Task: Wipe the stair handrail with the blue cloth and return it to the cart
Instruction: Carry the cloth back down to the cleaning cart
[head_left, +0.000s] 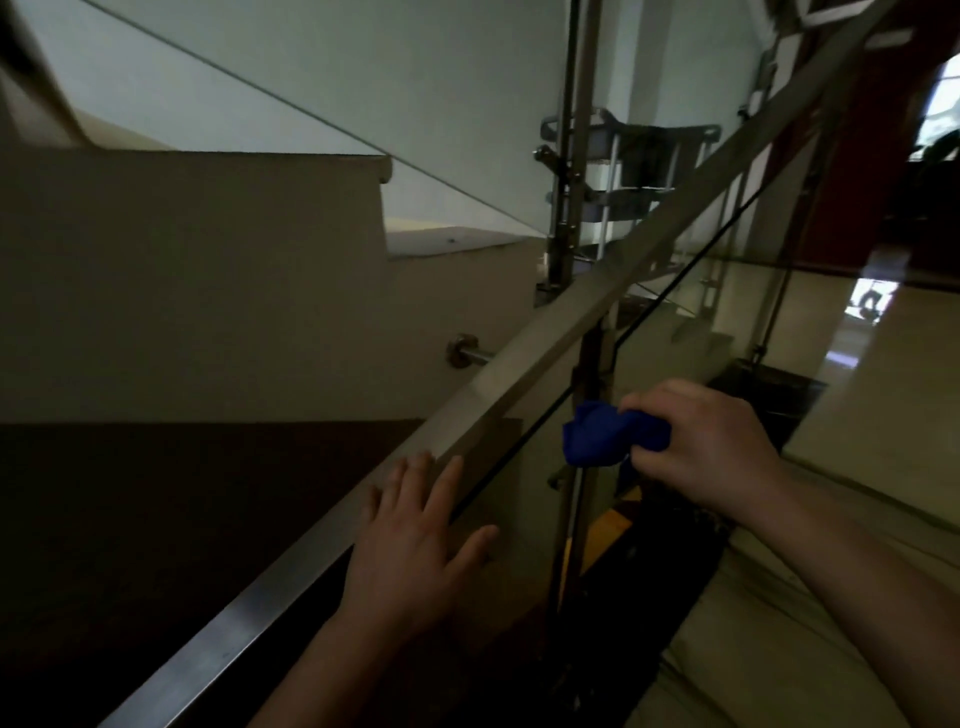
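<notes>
**Stairwell: cloth in right hand, off the rail**

Dim light, some blur throughout.

Far left: a pale stair wall (208, 270) is filling the upper part of the view, with dark flooring showing below it. A round metal wall bracket (464, 350) is sticking out of that wall, just left of the rail.

Centre: the handrail (519, 395), a flat metal bar, is running diagonally from bottom left up to top right. The left hand (415, 551) is lying over it, fingers spread and flat, thumb out to the right; it is gripping nothing. Whether the palm is pressing on the rail or just hovering over it, I cannot tell.

Right of the rail: a glass panel (675, 332) is hanging under the bar, with a dark upright post (589, 364) behind it. The right hand (711, 441) is curled closed around the blue cloth (597, 434), which is bunching out past the fingers toward the left. The cloth is sitting beside the rail, below its line and apart from it, in front of the post.

Upper centre-right: a grey cart (649, 161) is standing beyond the railing posts, well apart from both hands.
</notes>
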